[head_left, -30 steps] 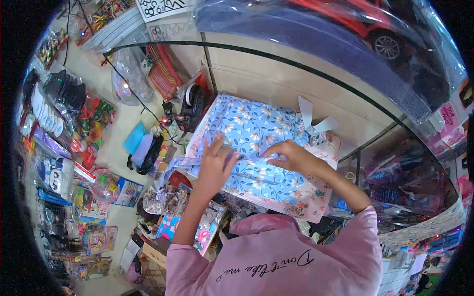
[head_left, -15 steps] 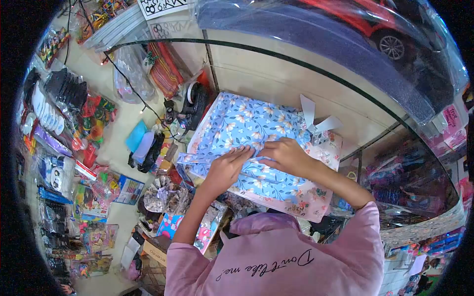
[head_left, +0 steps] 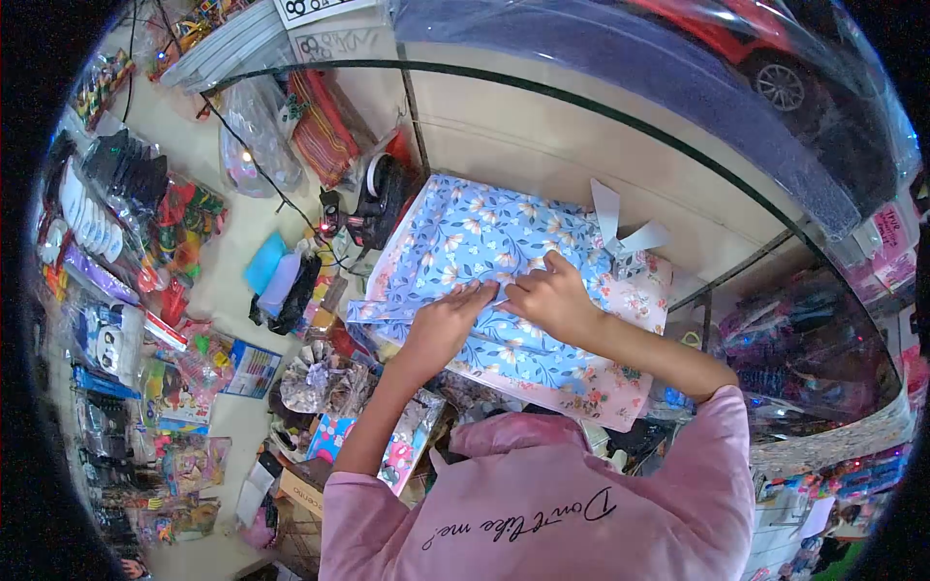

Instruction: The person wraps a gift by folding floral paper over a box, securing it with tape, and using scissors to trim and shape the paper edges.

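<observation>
Pressing down near me, I see my left hand (head_left: 441, 324) flat with fingers together on the blue floral wrapping paper (head_left: 475, 242), my right hand (head_left: 552, 295) beside it, fingers curled, pinching a fold. This paper lies on the glass counter (head_left: 542, 145); a tape dispenser (head_left: 378, 198) stands just beyond its left edge.

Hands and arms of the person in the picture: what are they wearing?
Both the left hand and the right hand are bare: no gloves, and no rings or watch that I can make out. The pink sleeves are pushed up above the elbows, so the forearms are uncovered. The pink top has dark curly writing on it.
</observation>
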Available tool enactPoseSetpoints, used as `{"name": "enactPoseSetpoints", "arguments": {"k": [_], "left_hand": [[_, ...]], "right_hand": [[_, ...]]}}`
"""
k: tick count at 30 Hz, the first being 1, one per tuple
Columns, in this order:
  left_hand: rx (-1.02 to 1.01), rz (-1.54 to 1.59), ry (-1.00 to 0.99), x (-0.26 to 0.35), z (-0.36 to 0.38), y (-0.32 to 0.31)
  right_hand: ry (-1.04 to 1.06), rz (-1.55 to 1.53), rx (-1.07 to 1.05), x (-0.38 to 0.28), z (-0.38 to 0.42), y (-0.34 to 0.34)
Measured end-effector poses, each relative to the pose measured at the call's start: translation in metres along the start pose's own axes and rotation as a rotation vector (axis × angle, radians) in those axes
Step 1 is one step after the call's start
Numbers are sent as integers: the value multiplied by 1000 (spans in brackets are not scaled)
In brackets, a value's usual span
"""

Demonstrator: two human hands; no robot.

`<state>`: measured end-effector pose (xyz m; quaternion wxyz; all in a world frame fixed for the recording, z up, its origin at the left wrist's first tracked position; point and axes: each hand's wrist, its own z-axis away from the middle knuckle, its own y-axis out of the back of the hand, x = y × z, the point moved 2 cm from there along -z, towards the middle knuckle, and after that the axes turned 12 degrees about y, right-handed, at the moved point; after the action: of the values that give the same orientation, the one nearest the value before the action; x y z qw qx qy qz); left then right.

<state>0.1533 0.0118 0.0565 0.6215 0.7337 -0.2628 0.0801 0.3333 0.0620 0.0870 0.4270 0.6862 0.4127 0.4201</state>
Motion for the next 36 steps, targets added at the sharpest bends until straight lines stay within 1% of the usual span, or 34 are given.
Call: {"name": "enactPoseSetpoints", "arguments": {"k": [3, 5, 8, 9, 11, 14, 17, 26, 29, 32, 36], "left_hand": [[-51, -63, 73, 3, 0, 1], [-48, -58, 50, 3, -1, 2], [-7, -44, -36, -2, 1, -2], [15, -38, -75, -3, 2, -3], [19, -48, -68, -3, 2, -4], [25, -77, -104, -2, 5, -4], [41, -105, -157, -7, 6, -6], [-6, -102, -206, -10, 15, -8], [-20, -91, -204, -12, 15, -9], [-20, -89, -206, -13, 15, -10], [-17, -98, -209, -16, 15, -13]], "right_hand": [[-19, 54, 46, -1, 6, -2], [-1, 132, 123, -2, 8, -3], [12, 94, 32, -3, 18, 6], [13, 51, 14, -1, 22, 10], [14, -38, -24, 1, 32, 16], [47, -163, 32, 3, 46, 15], [122, -223, 172, 5, 59, 8], [90, -312, 81, 1, 80, -10], [85, -339, 79, -1, 84, -9], [129, -317, 73, -3, 86, -5], [119, -334, 58, -4, 89, -8]]}}
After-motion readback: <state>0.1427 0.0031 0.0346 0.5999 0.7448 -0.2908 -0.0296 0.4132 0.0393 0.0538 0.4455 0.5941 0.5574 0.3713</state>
